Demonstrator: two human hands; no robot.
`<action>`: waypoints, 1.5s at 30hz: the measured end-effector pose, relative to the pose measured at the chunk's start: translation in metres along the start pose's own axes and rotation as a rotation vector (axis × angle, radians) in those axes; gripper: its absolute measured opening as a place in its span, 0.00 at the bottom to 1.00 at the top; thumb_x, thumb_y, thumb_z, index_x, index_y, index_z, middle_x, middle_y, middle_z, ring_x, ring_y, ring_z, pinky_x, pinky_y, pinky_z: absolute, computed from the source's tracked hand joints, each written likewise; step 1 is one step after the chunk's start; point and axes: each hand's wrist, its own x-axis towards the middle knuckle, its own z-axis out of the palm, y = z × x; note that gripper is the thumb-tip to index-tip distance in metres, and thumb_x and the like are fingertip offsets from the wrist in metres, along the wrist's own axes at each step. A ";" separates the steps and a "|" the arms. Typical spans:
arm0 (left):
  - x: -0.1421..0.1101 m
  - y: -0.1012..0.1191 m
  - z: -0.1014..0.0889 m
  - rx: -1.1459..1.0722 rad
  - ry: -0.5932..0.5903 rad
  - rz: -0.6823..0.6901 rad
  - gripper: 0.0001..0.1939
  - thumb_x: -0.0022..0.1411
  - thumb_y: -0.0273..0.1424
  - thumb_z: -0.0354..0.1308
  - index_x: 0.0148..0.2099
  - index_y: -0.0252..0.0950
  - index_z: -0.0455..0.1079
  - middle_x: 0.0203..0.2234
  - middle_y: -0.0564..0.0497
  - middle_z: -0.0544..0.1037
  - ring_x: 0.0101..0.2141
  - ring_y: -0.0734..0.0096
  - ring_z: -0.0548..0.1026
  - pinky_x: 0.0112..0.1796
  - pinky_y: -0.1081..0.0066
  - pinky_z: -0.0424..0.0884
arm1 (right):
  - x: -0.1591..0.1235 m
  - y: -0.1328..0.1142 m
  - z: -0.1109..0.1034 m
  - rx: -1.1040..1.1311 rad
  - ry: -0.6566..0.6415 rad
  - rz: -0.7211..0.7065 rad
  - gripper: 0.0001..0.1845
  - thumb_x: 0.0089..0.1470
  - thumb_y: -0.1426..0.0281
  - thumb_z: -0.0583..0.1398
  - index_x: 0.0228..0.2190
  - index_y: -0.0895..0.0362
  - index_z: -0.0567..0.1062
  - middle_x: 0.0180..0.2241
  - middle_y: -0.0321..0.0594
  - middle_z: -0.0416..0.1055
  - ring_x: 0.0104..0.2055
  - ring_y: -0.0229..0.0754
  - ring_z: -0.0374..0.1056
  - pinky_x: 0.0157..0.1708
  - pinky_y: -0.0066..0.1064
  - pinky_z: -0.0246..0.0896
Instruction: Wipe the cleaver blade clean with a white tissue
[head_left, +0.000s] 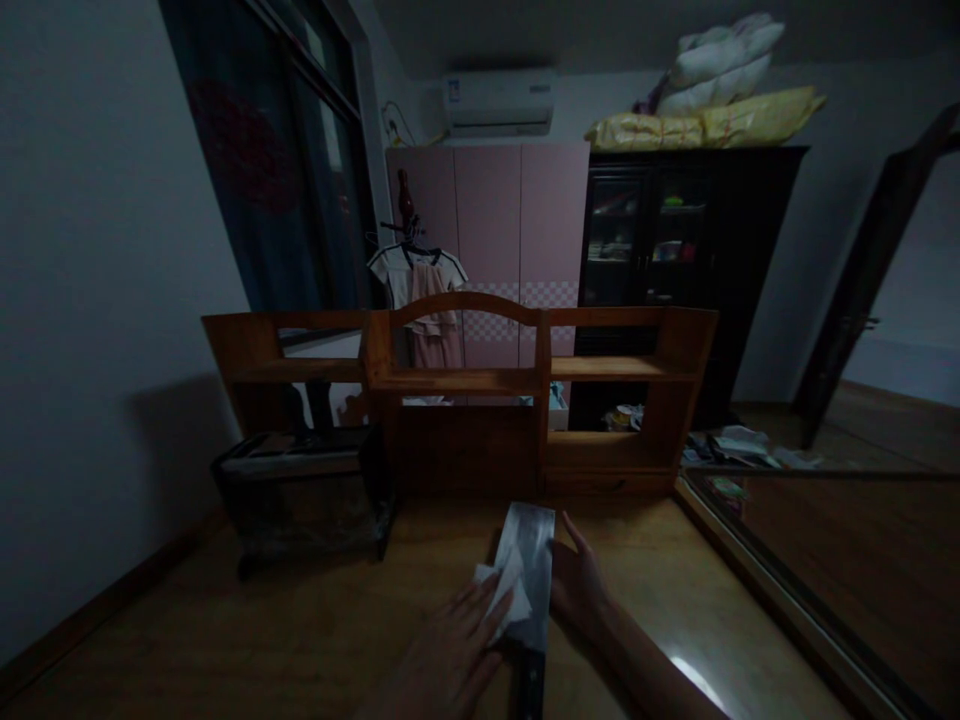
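The cleaver [535, 545] points away from the person, left hand [454, 645] spread flat over the tissue [514, 598] on its blade, right hand [581, 588] at its opposite edge, fingers partly hidden, grip unclear.

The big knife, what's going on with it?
Somebody has both hands at the big knife. Their left hand is spread over a crumpled white tissue or cloth on the flat of the blade. Their right hand is beside the blade's other edge, with the thumb sticking out. The black handle points back toward the person, and the wooden surface is underneath.
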 end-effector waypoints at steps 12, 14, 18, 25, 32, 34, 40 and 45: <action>0.024 0.004 0.031 -0.166 -0.078 0.155 0.28 0.72 0.38 0.39 0.71 0.50 0.37 0.68 0.53 0.45 0.66 0.58 0.47 0.63 0.53 0.52 | -0.007 -0.003 0.005 -0.098 0.038 -0.016 0.26 0.58 0.50 0.54 0.28 0.59 0.77 0.26 0.46 0.77 0.34 0.49 0.75 0.42 0.43 0.69; 0.021 0.001 0.022 -0.154 -0.100 0.170 0.29 0.72 0.38 0.42 0.71 0.50 0.38 0.68 0.53 0.45 0.66 0.57 0.48 0.63 0.52 0.51 | -0.008 -0.003 0.007 -0.093 0.028 0.004 0.28 0.58 0.49 0.54 0.33 0.61 0.78 0.30 0.49 0.78 0.37 0.51 0.75 0.41 0.43 0.69; 0.010 -0.004 0.000 -0.157 -0.132 0.206 0.28 0.72 0.37 0.43 0.70 0.49 0.41 0.67 0.54 0.48 0.65 0.59 0.50 0.64 0.56 0.49 | -0.009 -0.002 0.012 -0.066 0.010 -0.007 0.28 0.59 0.50 0.53 0.37 0.63 0.77 0.33 0.51 0.78 0.39 0.52 0.75 0.41 0.43 0.68; -0.004 -0.012 -0.013 -0.169 -0.109 0.058 0.26 0.72 0.36 0.41 0.69 0.54 0.43 0.67 0.56 0.48 0.65 0.56 0.52 0.60 0.52 0.57 | -0.008 -0.003 0.010 -0.082 0.033 0.012 0.25 0.58 0.51 0.55 0.36 0.61 0.77 0.32 0.49 0.78 0.37 0.51 0.75 0.41 0.41 0.67; 0.007 -0.007 -0.016 -0.199 -0.133 0.098 0.25 0.73 0.37 0.39 0.69 0.52 0.43 0.66 0.54 0.50 0.64 0.58 0.55 0.61 0.54 0.57 | -0.006 -0.001 0.005 -0.076 -0.011 -0.002 0.22 0.60 0.55 0.54 0.33 0.61 0.77 0.32 0.47 0.78 0.38 0.48 0.74 0.43 0.39 0.65; 0.012 -0.003 -0.018 -0.198 -0.144 0.086 0.26 0.72 0.38 0.40 0.69 0.52 0.44 0.66 0.53 0.50 0.64 0.58 0.55 0.61 0.54 0.57 | -0.006 0.000 0.005 -0.082 0.001 -0.006 0.22 0.59 0.55 0.55 0.33 0.61 0.78 0.32 0.46 0.78 0.38 0.48 0.74 0.43 0.38 0.65; 0.029 0.005 -0.011 -0.198 -0.138 0.096 0.25 0.72 0.40 0.38 0.70 0.52 0.43 0.67 0.53 0.50 0.64 0.59 0.55 0.60 0.55 0.58 | -0.004 0.000 0.004 -0.114 0.040 -0.047 0.20 0.58 0.57 0.57 0.35 0.61 0.79 0.33 0.46 0.79 0.39 0.48 0.75 0.44 0.38 0.65; 0.046 0.005 0.001 -0.154 -0.122 0.122 0.26 0.72 0.38 0.39 0.70 0.49 0.44 0.67 0.50 0.51 0.64 0.58 0.55 0.60 0.55 0.58 | -0.002 -0.001 0.000 -0.111 0.079 -0.029 0.19 0.58 0.58 0.56 0.33 0.61 0.79 0.29 0.44 0.79 0.37 0.49 0.75 0.44 0.41 0.66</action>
